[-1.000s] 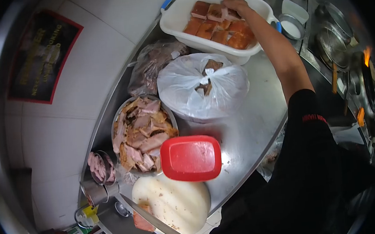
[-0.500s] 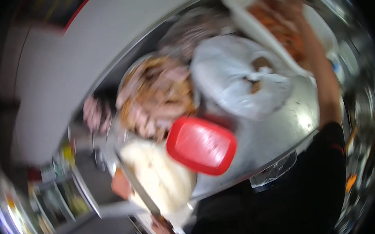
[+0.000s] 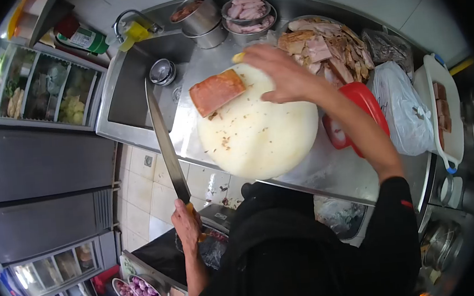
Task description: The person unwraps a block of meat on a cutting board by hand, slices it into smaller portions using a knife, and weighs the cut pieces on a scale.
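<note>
My left hand [image 3: 185, 225] is wrapped round the handle of a long knife [image 3: 166, 145], held off the left side of the board with its blade pointing up toward the sink. My right hand [image 3: 280, 71] hovers over the far part of a round white cutting board [image 3: 259, 143], fingers stretched and thumb apart. Something small and yellow shows at one fingertip. Nothing is visible in its grasp. A browned block of meat [image 3: 216, 93] lies at the board's upper left edge, left of my right hand. Dark crumbs are scattered over the board.
Beyond my right hand is a pile of sliced meat [image 3: 326, 49]. A red plastic container [image 3: 368, 101], a white plastic bag [image 3: 404, 110] and a white tub [image 3: 427, 72] with meat blocks stand right. A sink [image 3: 133, 98] and metal bowls [image 3: 206, 36] lie left and behind.
My right hand has moved from the white tub to above the board. The camera view has swung left. My left hand still grips the knife.
</note>
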Available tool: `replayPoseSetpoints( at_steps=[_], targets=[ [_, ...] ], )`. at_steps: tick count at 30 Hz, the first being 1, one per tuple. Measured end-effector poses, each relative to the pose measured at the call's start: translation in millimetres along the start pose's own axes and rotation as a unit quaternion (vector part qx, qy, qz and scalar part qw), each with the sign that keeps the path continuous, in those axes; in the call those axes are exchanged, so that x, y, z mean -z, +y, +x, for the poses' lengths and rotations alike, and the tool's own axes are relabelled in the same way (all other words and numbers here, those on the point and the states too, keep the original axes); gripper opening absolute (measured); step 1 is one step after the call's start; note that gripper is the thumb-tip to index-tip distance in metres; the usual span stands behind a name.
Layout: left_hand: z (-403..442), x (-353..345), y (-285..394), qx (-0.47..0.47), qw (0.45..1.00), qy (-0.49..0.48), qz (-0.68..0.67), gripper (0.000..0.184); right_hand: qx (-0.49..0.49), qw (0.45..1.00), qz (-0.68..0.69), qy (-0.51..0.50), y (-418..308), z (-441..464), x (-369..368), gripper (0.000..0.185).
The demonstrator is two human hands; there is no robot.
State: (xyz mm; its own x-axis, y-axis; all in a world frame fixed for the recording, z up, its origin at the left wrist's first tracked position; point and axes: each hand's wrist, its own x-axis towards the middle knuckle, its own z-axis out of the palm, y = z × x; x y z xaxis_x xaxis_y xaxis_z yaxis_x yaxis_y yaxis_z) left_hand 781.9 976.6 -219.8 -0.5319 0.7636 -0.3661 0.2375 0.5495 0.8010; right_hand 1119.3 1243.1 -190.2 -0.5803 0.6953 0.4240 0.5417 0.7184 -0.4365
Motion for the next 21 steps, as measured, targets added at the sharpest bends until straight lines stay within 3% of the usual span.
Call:
replayPoseSetpoints(
  at_steps=[5,8,11,14,17,21],
  targets=[
    [6,52,-57,-0.04,0.999,-0.011,0.017,0.074,-0.01,0.975,-0.17,-0.14,6,73,-140,0.099],
    [14,77,-106,-0.034,0.999,-0.012,0.026,0.07,-0.146,0.949,-0.139,-0.241,-12,96,-151,0.096],
    [13,93,-110,0.027,0.999,-0.023,-0.025,0.065,-0.211,0.957,-0.112,-0.167,-29,82,-153,0.095],
    [35,106,-141,-0.029,0.998,-0.049,0.01,0.067,-0.277,0.939,-0.145,-0.146,-50,60,-144,0.092],
    [45,114,-115,-0.064,0.992,-0.095,0.056,0.067,-0.36,0.916,-0.114,-0.138,-90,29,-114,0.09],
    [59,102,-93,-0.031,0.984,-0.173,0.008,0.065,-0.409,0.901,-0.114,-0.094,-120,-13,-108,0.091]
  ],
)
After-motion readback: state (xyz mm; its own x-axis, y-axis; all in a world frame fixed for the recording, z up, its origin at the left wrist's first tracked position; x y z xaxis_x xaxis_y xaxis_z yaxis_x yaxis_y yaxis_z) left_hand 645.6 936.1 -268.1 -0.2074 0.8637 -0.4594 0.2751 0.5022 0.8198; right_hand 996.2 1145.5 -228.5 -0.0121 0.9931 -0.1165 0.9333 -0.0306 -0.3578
